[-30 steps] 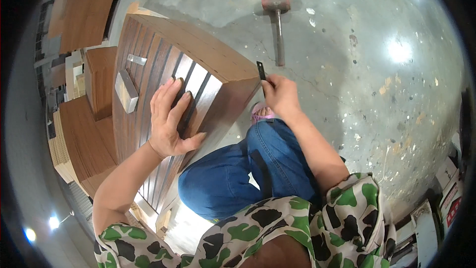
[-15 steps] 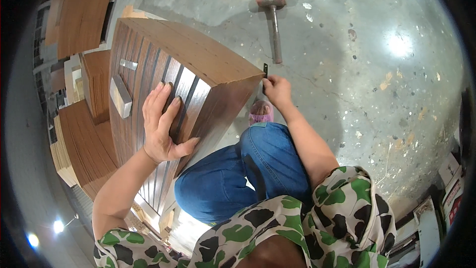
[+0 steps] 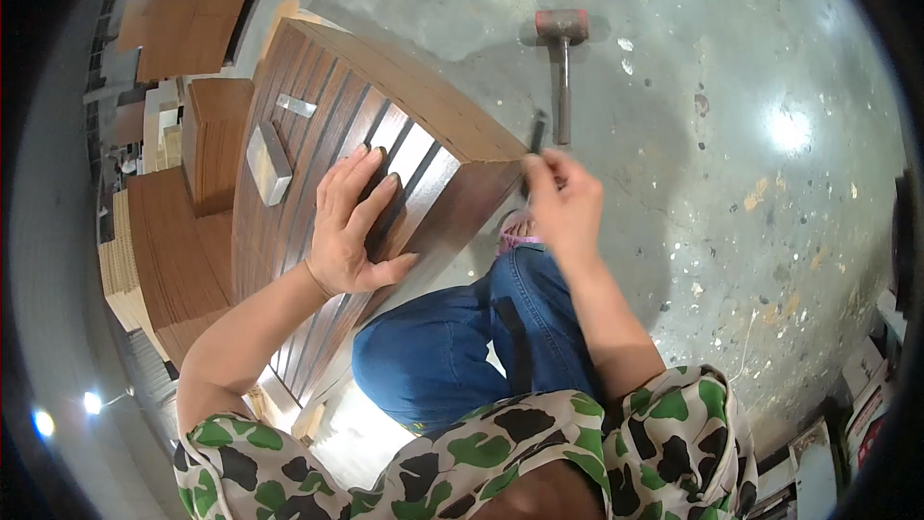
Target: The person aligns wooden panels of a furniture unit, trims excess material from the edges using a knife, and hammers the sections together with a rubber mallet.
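We see the left hand (image 3: pixel 351 221) spread flat, fingers apart, pressing on the slatted face of a dark wooden panel (image 3: pixel 327 135) that leans against the person's knee; it grips nothing, the fingertips resting over the gaps between slats. The right hand (image 3: pixel 563 202) sits at the panel's near corner, its fingers pinched together on a small dark tool (image 3: pixel 536 132) that sticks up just above the edge; the hand is blurred, so we cannot tell the tool's kind. A small grey block (image 3: pixel 269 164) lies on the slats, left of the left hand, with a thin metal strip (image 3: pixel 295 105) beyond it. On the concrete floor (image 3: pixel 731 135), past the right hand, lies a mallet (image 3: pixel 562 58), handle pointing toward the hand. More wooden panels (image 3: pixel 173 221) are stacked at the left.
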Action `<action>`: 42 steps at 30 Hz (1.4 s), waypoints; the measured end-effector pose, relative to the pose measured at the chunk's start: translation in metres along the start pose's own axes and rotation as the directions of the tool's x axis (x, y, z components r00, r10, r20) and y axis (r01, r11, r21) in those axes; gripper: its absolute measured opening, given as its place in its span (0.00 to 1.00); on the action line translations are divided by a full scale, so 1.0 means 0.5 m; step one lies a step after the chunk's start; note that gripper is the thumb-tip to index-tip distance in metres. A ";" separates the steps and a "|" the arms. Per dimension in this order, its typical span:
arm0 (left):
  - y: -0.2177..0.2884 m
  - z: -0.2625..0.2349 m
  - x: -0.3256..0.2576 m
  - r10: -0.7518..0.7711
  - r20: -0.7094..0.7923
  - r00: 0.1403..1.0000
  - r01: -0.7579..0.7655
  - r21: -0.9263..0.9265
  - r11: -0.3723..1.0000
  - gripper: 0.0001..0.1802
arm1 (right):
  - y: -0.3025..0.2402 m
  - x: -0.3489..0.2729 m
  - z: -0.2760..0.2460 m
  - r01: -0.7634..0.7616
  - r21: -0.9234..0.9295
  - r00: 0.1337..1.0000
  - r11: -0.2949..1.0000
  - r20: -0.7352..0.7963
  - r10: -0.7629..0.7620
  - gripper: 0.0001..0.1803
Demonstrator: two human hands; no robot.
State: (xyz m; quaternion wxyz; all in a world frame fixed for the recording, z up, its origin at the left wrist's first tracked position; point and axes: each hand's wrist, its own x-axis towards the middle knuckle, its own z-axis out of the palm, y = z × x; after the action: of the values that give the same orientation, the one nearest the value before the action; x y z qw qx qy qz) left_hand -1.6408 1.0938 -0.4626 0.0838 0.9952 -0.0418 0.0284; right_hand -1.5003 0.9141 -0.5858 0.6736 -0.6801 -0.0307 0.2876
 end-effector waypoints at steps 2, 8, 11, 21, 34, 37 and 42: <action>0.002 0.014 0.023 0.028 -0.017 0.999 -0.028 -0.024 0.999 0.41 | 0.183 0.059 -0.024 -0.004 -0.300 0.998 0.954 0.052 0.021 0.09; 0.000 -0.009 -0.015 -0.007 0.027 1.000 0.005 0.045 0.999 0.41 | -0.070 -0.049 0.042 0.512 -0.185 0.857 0.839 0.044 -0.514 0.04; -0.005 -0.001 -0.016 0.004 0.024 1.000 -0.004 0.031 1.000 0.41 | -0.108 -0.057 0.031 0.270 0.137 0.953 0.953 0.104 -0.285 0.05; 0.004 -0.004 0.004 0.008 0.023 1.000 -0.009 0.025 1.000 0.41 | -0.105 -0.051 0.001 0.422 0.107 0.892 0.900 0.125 -0.433 0.06; 0.087 0.003 0.215 0.026 0.153 0.988 -0.057 0.202 0.978 0.18 | 0.159 -0.069 -0.007 -0.088 0.281 0.996 0.956 0.019 0.086 0.11; 0.084 0.006 0.230 0.015 0.204 0.979 -0.048 0.157 0.986 0.13 | 0.152 -0.061 -0.023 -0.134 0.299 0.991 0.945 0.026 0.132 0.11; 0.082 0.026 0.230 0.058 0.155 0.986 -0.077 0.120 0.990 0.09 | 0.180 -0.062 -0.027 -0.097 0.219 0.995 0.971 0.026 0.094 0.11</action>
State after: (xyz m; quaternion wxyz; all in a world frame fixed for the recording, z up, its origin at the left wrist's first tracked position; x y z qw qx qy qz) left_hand -1.5293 1.0423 -0.4612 0.0168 0.9958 -0.0798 -0.0418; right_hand -1.5513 0.8804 -0.6602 0.7301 -0.5997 0.0290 0.3264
